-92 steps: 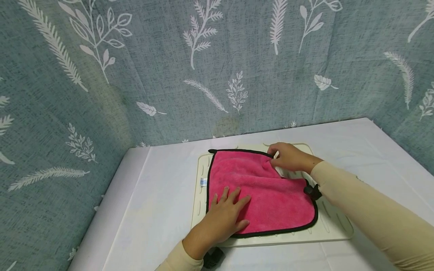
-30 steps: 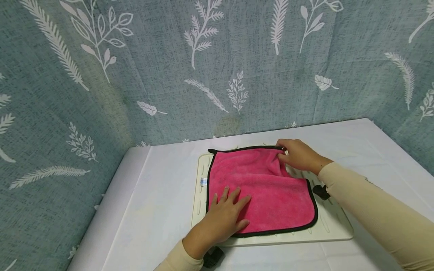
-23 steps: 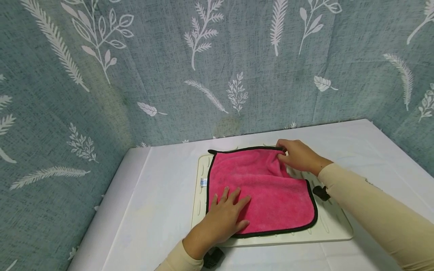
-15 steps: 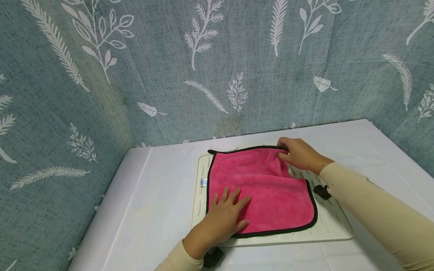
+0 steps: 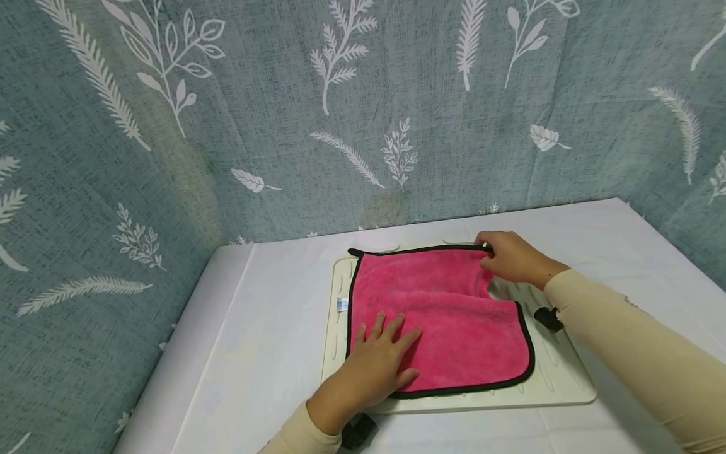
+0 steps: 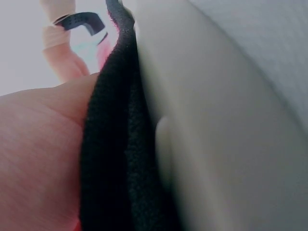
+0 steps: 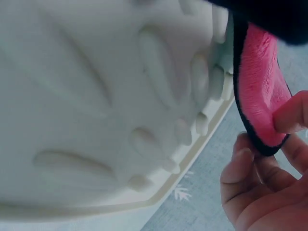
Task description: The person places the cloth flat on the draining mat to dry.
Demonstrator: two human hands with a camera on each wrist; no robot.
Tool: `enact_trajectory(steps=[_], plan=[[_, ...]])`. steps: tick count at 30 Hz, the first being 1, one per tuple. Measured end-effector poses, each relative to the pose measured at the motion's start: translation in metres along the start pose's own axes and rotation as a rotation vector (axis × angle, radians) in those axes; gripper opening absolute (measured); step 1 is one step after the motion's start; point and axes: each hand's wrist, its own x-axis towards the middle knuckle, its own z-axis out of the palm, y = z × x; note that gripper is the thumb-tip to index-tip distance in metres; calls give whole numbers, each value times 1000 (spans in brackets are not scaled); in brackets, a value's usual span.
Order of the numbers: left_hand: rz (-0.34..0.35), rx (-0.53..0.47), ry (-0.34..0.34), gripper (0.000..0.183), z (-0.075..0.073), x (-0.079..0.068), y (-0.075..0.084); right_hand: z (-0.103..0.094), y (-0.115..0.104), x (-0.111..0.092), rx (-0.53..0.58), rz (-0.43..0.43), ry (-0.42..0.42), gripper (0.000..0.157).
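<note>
A pink plush cloth (image 5: pixel 454 340) with black edging lies over a cream mat (image 5: pixel 558 378) that has raised oblong ridges. My left hand (image 5: pixel 377 366) rests flat on the cloth's near left part, fingers spread. Up at the far right, my right hand (image 5: pixel 513 255) pinches a corner of the cloth between thumb and fingers. The right wrist view shows that pink corner (image 7: pixel 262 91) raised off the ridged mat (image 7: pixel 159 72). In the left wrist view, the black edging (image 6: pixel 110 134) runs between my left hand (image 6: pixel 38 154) and the mat's edge (image 6: pixel 211 125).
A white cloth (image 5: pixel 255 328) covers the table under the mat. Blue-grey fabric (image 5: pixel 272 145) with white leaf prints hangs behind and at the left. A small tag (image 5: pixel 342 304) sticks out from the cloth's left edge.
My right hand has moved right with the pinched corner, drawing the cloth's far edge out straighter and smoothing the folds there. My left hand has stayed in place on the cloth.
</note>
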Motion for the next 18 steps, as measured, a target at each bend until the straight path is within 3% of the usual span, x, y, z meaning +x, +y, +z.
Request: enact_trajectory(steps=[18], plan=[[-1, 10, -4, 65, 0, -2, 0, -7, 6, 1, -63, 20, 59, 19]])
